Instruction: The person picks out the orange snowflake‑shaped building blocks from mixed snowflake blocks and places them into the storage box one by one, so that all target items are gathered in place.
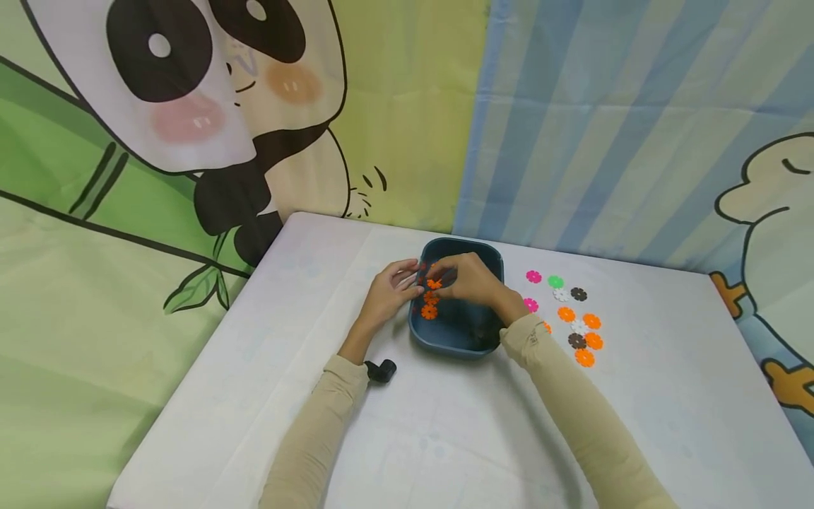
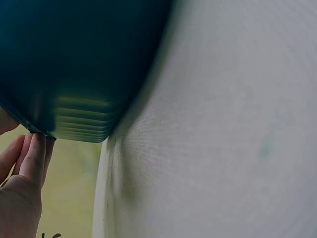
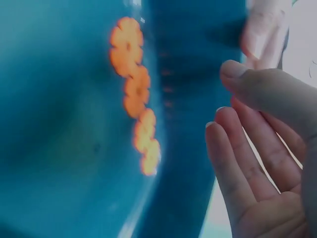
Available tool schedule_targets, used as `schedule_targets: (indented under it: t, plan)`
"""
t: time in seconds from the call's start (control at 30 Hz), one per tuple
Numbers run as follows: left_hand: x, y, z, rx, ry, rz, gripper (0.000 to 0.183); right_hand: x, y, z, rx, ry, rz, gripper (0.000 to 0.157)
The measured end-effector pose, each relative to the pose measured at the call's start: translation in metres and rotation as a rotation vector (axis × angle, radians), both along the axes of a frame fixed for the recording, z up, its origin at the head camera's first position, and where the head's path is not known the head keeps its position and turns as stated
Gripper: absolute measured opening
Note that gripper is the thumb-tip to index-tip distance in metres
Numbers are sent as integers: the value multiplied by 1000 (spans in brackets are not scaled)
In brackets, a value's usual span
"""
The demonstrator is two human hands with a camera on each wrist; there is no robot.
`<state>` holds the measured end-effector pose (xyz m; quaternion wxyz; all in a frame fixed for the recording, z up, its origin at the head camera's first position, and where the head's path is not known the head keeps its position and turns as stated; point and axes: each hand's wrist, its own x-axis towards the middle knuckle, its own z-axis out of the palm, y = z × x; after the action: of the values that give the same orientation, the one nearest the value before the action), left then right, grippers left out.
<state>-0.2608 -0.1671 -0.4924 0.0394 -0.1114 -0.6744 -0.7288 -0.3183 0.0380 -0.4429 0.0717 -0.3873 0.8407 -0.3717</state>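
A dark blue plastic basin (image 1: 453, 348) stands on the white table. Several orange flower-shaped discs (image 3: 136, 91) form a row inside it, along the wall on the left-hand side in the head view. My left hand (image 1: 386, 295) is at that side's rim, fingers extended; the left wrist view shows its fingertips (image 2: 35, 141) right at the rim from outside. Over the basin reaches my right hand (image 1: 470, 279), thumb (image 3: 267, 89) and fingers loosely bent close to the discs and wall. No disc shows between its fingers in the right wrist view; the index fingertip is hidden behind the thumb.
Right of the basin lie loose flower-shaped discs: pink (image 1: 533, 276), green (image 1: 556, 281), white (image 1: 560, 295), dark brown (image 1: 578, 294) and several orange (image 1: 592, 321). A small black device (image 1: 381, 371) sits by my left wrist. Printed curtains (image 1: 407, 106) hang behind the table.
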Motion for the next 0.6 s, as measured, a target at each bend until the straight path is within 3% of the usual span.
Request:
schedule_targets:
  t: [0.27, 0.6]
  plan:
    - [6, 0, 11, -9, -45, -5, 60, 0, 32, 27, -55, -31, -67, 33]
    - [5, 0, 3, -38, -46, 15, 60, 4, 105, 43, 10, -12, -236, 34]
